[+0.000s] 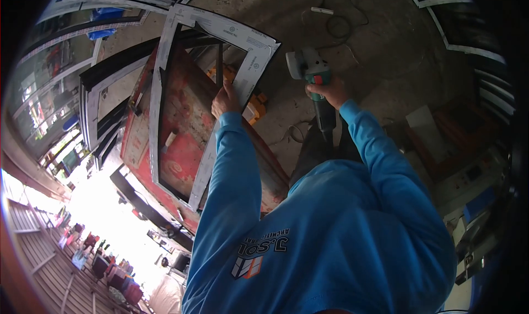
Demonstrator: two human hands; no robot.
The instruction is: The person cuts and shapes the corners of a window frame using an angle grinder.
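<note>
My left hand (225,101) is closed on the inner edge of a frame (250,66) covered in white printed film. The frame is tilted over a worn red table (187,110), its pointed corner toward the upper right. In my right hand (332,90) is a green and grey angle grinder (317,66), gripped round its body, with its guarded head to the upper left. The grinder is apart from the frame, to its right. Its dark rear end points down toward my legs.
Orange and black tool parts (255,109) show behind the frame. Cables (338,27) lie on the concrete floor (380,49). More frames (104,93) stand at the left, others at the upper right (441,24). A white panel (427,124) lies at the right.
</note>
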